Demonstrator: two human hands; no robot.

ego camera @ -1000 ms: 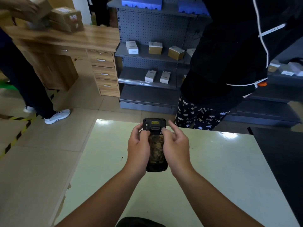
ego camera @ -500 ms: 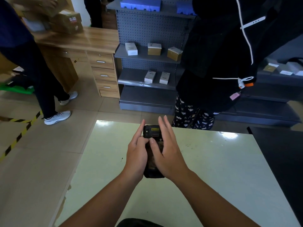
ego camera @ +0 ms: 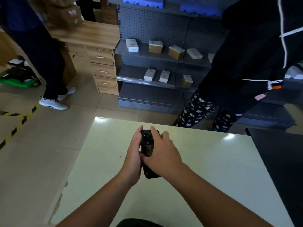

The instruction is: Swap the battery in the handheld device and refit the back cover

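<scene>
Two bare hands clasp one dark handheld device (ego camera: 148, 148) above a pale table (ego camera: 213, 169).

At nine o'clock the table's chipped left edge borders open tiled floor crossed by one yellow-and-black tape line (ego camera: 14, 128); a person in white shoes (ego camera: 52, 103) stands at ten o'clock by a wooden desk (ego camera: 91, 35) with three drawers. At centre the left hand (ego camera: 133, 159) grips the device's left side, fingers up along its edge, and the right hand (ego camera: 164, 154) wraps over its back, thumb pressed low, fingertips at the top; the device is tilted, its lower end free near the tabletop. Bare tabletop lies all round. At twelve o'clock a grey shelf unit (ego camera: 147, 76) carries about eight small boxes. At two o'clock a second person in patterned trousers (ego camera: 196, 108) stands close to the far table edge. A black surface (ego camera: 282, 161) adjoins at three o'clock.
</scene>
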